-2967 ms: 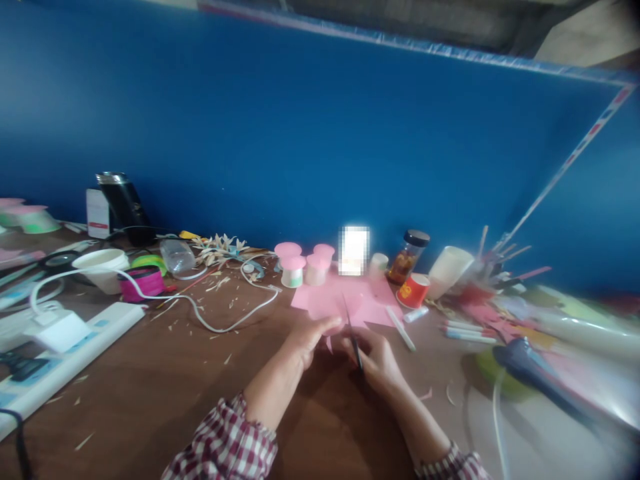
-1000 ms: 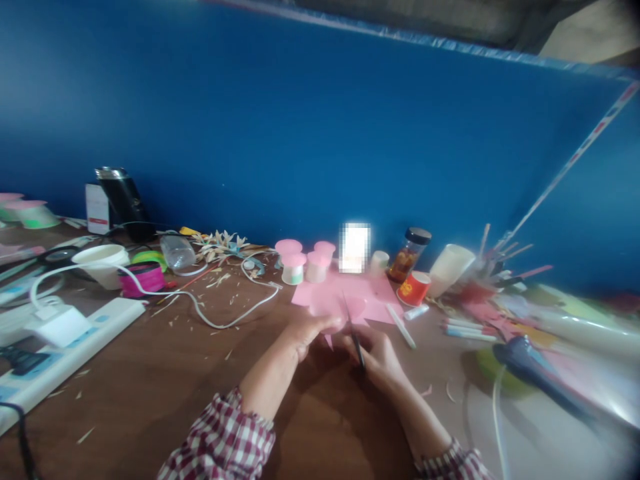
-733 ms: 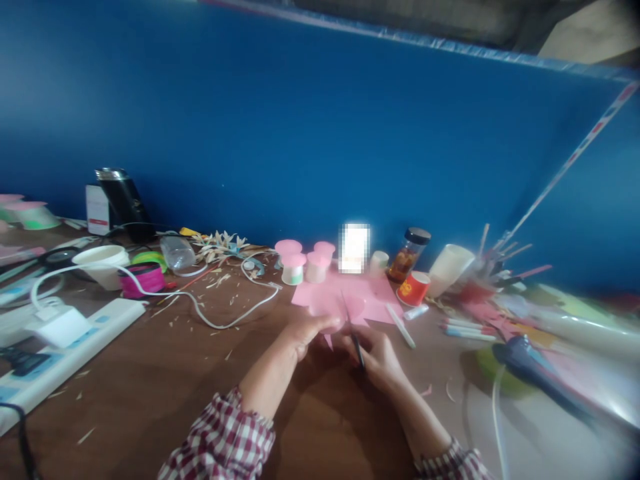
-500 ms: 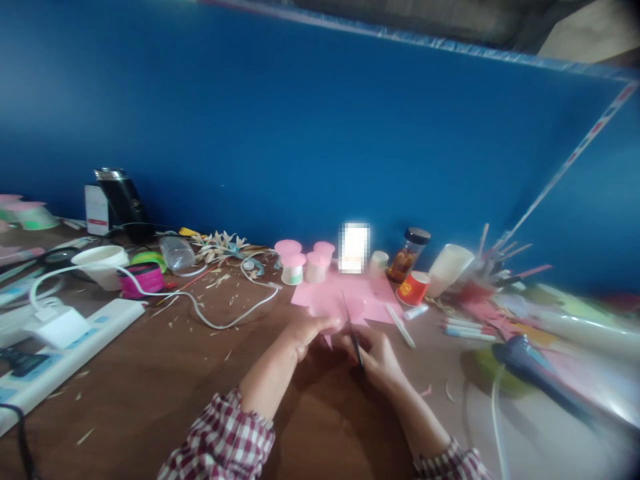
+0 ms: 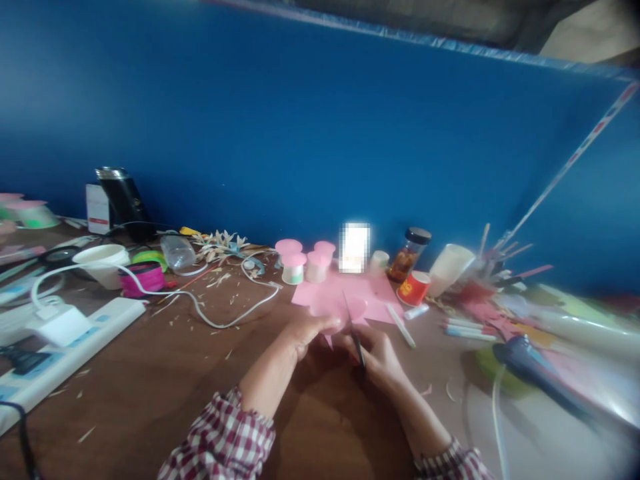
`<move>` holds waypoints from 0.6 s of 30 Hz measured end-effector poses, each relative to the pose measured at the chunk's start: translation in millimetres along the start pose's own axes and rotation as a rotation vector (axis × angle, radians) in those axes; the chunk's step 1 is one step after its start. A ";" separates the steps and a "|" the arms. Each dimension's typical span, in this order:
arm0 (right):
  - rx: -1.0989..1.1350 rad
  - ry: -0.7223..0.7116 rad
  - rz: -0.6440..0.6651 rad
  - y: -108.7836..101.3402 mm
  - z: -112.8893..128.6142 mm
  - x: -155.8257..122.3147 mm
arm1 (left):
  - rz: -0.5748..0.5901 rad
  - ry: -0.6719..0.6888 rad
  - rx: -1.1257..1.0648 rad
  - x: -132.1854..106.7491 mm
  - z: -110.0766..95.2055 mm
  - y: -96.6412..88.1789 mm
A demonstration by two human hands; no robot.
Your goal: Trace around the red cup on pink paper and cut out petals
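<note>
My left hand (image 5: 307, 333) is closed on a piece of pink paper (image 5: 323, 311), its thumb lying on top. A pair of scissors (image 5: 356, 343) is in my right hand (image 5: 377, 360), fingers wrapped round the dark handles. The blades point away from me and lie against the pink paper. A larger pink sheet (image 5: 375, 290) lies flat on the table just beyond. Behind it stand several small paper cups with pink round tops (image 5: 294, 268). The exact cut line is too blurred to see.
A red paper cup (image 5: 414, 288) tips beside a dark-lidded jar (image 5: 411, 253). A white pen (image 5: 401, 327) lies right of the sheet. On the left are a power strip (image 5: 107, 333) and a white cable (image 5: 215, 325). A glue gun (image 5: 540, 373) lies at the right.
</note>
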State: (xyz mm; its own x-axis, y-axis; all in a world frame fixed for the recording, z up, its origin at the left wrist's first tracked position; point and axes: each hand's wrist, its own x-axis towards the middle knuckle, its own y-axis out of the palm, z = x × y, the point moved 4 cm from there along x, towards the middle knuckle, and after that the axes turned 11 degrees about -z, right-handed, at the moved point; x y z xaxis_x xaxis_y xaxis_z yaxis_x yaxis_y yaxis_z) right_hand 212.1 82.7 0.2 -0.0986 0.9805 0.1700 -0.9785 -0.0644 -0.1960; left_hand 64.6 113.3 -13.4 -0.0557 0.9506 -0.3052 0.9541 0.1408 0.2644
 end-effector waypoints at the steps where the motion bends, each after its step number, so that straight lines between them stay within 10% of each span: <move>1: -0.001 0.000 0.001 -0.1 0.7 0.0 | -0.005 -0.006 0.002 0.2 0.7 -0.3; 18: -0.023 0.024 0.020 0.1 2.4 0.1 | 0.021 -0.010 0.013 0.5 3.9 -0.3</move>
State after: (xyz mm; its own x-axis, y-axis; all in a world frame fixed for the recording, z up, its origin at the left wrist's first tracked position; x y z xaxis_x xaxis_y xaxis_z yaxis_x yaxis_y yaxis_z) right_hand 211.6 82.4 2.4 -0.1132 0.9833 0.1425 -0.9719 -0.0798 -0.2214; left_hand 65.5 112.6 -17.2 -0.0328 0.9507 -0.3085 0.9589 0.1170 0.2585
